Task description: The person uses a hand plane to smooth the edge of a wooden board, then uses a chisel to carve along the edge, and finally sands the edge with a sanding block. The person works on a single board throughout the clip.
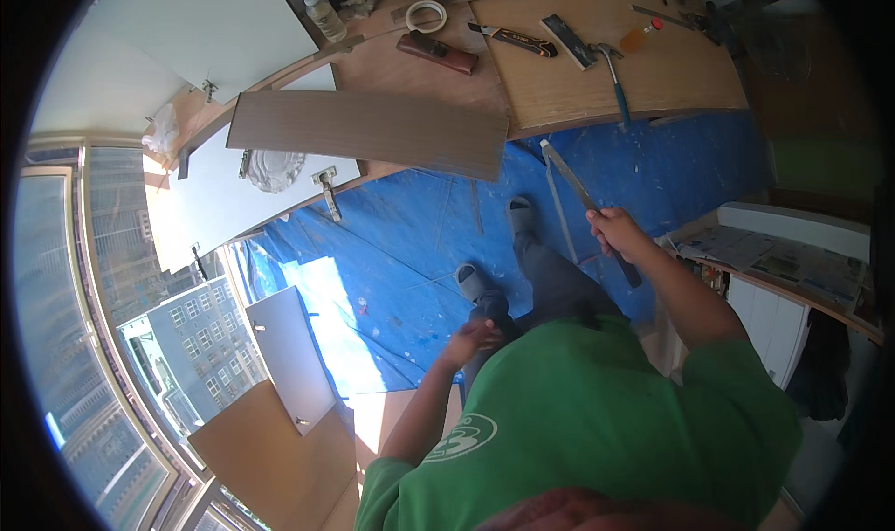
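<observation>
A blue sheet (429, 237) covers the floor around the person's feet, wrinkled and spotted with pale specks. Beyond it stands a wooden-topped bench (671, 83) scattered with tools. At the left a white panel (205, 200) fitted with metal hinges lies flat, partly covered by a brown board (373, 130) whose right end reaches in front of the bench. A smaller white panel (291, 349) leans near the window. A long, narrow dark strip (571, 177) with a pale tip slants above the sheet, its upper end toward the bench, its lower end beside the person's right leg. On the bench, a hammer (619, 93) lies with its teal handle crossing the front edge, near a black-and-orange cutter (522, 41), a dark red case (438, 54) and a flat, dark rectangular tool (568, 42). The right hand (615, 233) has its fingers clamped around the strip, partway along it. The left hand (477, 338) is low by the left thigh; whether its fingers are apart or together cannot be told. Smallest, a pale tape ring (426, 3) lies just behind the case.
</observation>
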`<state>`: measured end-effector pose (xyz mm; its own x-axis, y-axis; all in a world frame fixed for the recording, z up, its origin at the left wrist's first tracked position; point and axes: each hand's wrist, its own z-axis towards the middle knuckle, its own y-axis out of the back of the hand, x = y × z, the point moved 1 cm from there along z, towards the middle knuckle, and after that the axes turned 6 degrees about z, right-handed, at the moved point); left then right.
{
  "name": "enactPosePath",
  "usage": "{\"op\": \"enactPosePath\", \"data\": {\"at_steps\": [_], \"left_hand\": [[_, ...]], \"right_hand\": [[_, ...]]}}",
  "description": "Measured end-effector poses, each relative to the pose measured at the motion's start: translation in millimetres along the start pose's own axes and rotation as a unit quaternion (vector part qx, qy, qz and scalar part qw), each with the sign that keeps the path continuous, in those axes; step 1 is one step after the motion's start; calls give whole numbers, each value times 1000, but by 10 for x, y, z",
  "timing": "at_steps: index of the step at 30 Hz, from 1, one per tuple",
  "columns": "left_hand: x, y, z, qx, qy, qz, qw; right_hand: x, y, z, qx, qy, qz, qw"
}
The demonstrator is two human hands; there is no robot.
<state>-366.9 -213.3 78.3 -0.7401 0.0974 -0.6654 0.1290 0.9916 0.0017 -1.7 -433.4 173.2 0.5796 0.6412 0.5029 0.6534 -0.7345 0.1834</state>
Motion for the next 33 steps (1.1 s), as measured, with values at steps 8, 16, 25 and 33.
{"op": "enactPosePath", "data": {"at_steps": [8,16,25,33], "left_hand": [[-2792,725,325,-382,-367,344,775],[-3832,1207,642,-449,-366,298,759],[-3803,1486,929,-347,-189,493,775],[-2211,1846,839,-413,285,280,818]], "right_hand": [[874,-428,277,170,177,-222,944],[2149,-429,850,132,377,-360,843],[2909,-320,829,368,229,-247,867],[2807,-58,1178,383,162,-303,857]]}}
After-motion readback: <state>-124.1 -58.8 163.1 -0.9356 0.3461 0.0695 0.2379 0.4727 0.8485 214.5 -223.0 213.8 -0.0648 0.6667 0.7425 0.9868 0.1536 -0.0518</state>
